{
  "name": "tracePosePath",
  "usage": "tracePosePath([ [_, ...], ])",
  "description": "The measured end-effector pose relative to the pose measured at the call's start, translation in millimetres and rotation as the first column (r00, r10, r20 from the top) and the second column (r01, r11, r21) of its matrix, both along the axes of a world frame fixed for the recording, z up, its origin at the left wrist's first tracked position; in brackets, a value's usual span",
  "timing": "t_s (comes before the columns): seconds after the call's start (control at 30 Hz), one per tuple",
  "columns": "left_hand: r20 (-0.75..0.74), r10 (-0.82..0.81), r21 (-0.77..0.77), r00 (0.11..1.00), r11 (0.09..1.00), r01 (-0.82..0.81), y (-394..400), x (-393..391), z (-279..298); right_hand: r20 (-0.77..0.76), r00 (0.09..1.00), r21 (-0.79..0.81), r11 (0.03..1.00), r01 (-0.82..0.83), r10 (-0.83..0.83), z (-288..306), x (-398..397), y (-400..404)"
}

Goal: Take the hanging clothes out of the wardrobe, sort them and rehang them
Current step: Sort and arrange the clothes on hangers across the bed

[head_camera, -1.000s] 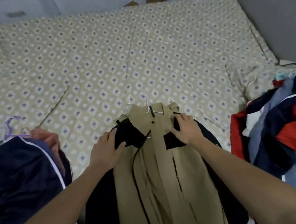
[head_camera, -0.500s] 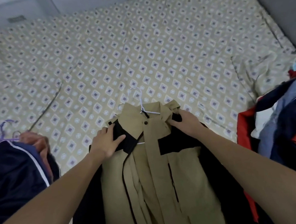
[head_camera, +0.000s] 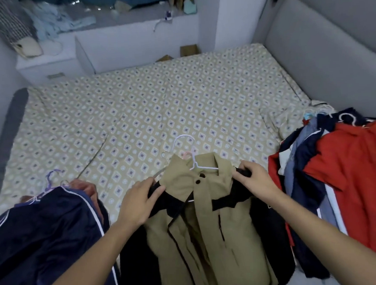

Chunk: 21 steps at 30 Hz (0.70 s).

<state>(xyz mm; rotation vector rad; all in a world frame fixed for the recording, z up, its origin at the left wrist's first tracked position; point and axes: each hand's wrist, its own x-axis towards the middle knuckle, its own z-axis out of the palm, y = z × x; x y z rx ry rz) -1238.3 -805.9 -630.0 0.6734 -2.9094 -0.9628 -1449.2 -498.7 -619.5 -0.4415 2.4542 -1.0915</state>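
A tan and black jacket [head_camera: 201,225] lies front-up on the near edge of the bed, on a white hanger [head_camera: 191,155] whose hook points away from me. My left hand [head_camera: 140,202] grips the jacket's black left shoulder. My right hand [head_camera: 256,181] grips the black right shoulder. To the left lies a dark navy jacket [head_camera: 47,237] with white piping on a purple hanger [head_camera: 50,180], over an orange garment [head_camera: 85,188]. At the right is a pile of red, navy and grey clothes [head_camera: 348,185] on hangers.
The bed's patterned cover [head_camera: 159,113] spreads out ahead. A grey padded headboard [head_camera: 322,52] runs along the right. A white ledge [head_camera: 109,26] with clutter and a cushion stands beyond the bed's far edge.
Both hands have slid outward from the jacket's chest to its shoulders. The camera has tilted up, so the far wall and ledge have come into view.
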Motion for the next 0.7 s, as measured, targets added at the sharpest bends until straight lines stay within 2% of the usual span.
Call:
tracePosePath([
  [0.2, -0.156, -0.042, -0.013, 0.987, 0.999, 0.040, 43, 104, 97, -0.158, 0.986, -0.041, 0.998, 0.039, -0.045, 117, 122, 55],
  [0.43, -0.213, -0.141, -0.055, 0.967, 0.990, 0.132, 114, 222, 189, -0.254, 0.952, -0.089, 0.984, 0.152, -0.170, 200, 271, 144],
  [0.7, -0.361, -0.211, -0.068, 0.909, 0.977, 0.200, 191, 244, 267, -0.400, 0.838, -0.156, 0.929, 0.336, -0.371, 277, 343, 239],
])
